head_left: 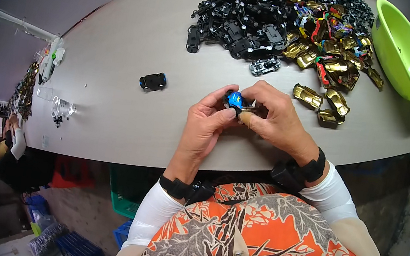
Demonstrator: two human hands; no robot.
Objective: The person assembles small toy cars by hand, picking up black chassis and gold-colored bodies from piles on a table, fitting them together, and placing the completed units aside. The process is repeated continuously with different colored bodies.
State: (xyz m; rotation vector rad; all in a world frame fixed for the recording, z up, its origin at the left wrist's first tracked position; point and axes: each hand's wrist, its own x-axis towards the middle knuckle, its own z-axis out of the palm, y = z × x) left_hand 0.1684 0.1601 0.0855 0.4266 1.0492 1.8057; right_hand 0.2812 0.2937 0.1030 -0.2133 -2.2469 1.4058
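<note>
A small toy car with a blue shell and black wheels (235, 99) is held between both hands over the table. My left hand (205, 120) grips it from the left, thumb along its near side. My right hand (278, 117) pinches at its right side, where something brownish shows by the fingertips; I cannot make out what that is. To the left, a dark toy car with blue ends (153, 82) lies on the table. Beyond my hands is a silver-grey car chassis (265, 66). Several gold car shells (308, 96) lie to the right.
A heap of black chassis (243, 26) and a pile of gold and coloured shells (334, 65) cover the far table, with small silver parts (340, 0) behind. A green bowl (406, 58) stands far right. At left are a clear cup (62, 107) and another person's hand (14, 121).
</note>
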